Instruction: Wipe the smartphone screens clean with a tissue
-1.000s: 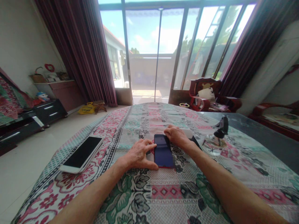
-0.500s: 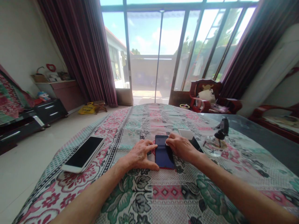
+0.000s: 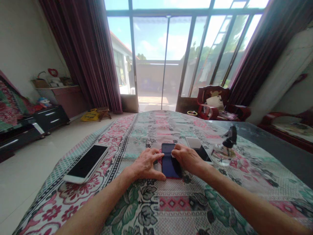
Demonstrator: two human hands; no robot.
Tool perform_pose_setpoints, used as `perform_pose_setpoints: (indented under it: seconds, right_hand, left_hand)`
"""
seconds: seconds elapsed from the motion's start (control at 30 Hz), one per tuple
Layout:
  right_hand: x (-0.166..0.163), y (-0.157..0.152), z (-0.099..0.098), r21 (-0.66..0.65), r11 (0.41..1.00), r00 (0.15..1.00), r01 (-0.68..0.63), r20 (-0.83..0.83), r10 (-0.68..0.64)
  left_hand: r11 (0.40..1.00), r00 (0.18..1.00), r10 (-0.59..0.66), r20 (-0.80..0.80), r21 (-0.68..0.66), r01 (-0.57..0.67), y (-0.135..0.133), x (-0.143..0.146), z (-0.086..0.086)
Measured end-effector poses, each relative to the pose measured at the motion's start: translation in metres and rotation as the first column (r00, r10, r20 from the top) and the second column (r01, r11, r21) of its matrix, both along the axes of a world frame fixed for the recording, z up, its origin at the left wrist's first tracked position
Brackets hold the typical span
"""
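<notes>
A smartphone (image 3: 168,164) with a dark screen and a red lower edge lies flat on the patterned tablecloth (image 3: 137,137). My left hand (image 3: 146,163) rests at its left side, fingers and thumb spread; a fingertip touches the left edge and the thumb is by the lower left corner. Over the upper right of the screen, my right hand (image 3: 187,156) is closed in a pinch. A bit of something white (image 3: 172,153) shows at its fingertips, too small to tell whether it is cloth or tissue.
A white phone (image 3: 194,142) lies just beyond my right hand, partly covered by it. Right of that stands a clear spray bottle (image 3: 223,153) with a black trigger head. Another white phone (image 3: 88,163) lies at the left. A dark tabletop (image 3: 254,130) adjoins at the right.
My right hand has shifted slightly left and down over the phone's screen. My left hand stays at the phone's edge. The view has tilted up slightly.
</notes>
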State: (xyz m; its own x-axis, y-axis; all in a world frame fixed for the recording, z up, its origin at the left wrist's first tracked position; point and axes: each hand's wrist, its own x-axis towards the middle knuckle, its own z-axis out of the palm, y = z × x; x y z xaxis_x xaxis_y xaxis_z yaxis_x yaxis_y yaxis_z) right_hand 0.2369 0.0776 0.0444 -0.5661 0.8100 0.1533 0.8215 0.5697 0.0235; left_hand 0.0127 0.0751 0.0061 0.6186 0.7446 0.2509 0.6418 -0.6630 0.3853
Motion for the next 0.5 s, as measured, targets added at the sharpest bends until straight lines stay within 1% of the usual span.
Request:
perform_pose_setpoints:
  seconds: [0.13,0.23,0.37,0.5]
  right_hand:
    - [-0.012,0.032,0.001,0.005,0.998,0.998,0.068,0.003,-0.068]
    - [-0.019,0.046,0.001,0.007,0.995,0.995,0.095,-0.008,-0.095]
    - [-0.020,0.052,-0.003,0.026,0.993,0.993,0.117,-0.035,-0.116]
    - [-0.016,0.052,-0.008,0.065,0.993,0.994,0.096,-0.063,-0.092]
  left_hand:
    - [1.000,1.000,0.002,-0.004,-0.002,-0.002,0.001,0.000,-0.001]
    - [1.000,1.000,0.002,-0.002,-0.001,-0.002,0.000,-0.001,-0.001]
    - [1.000,1.000,0.004,0.000,-0.002,-0.004,-0.001,-0.001,0.001]
    - [1.000,1.000,-0.008,0.027,0.005,0.007,-0.001,0.000,0.002]
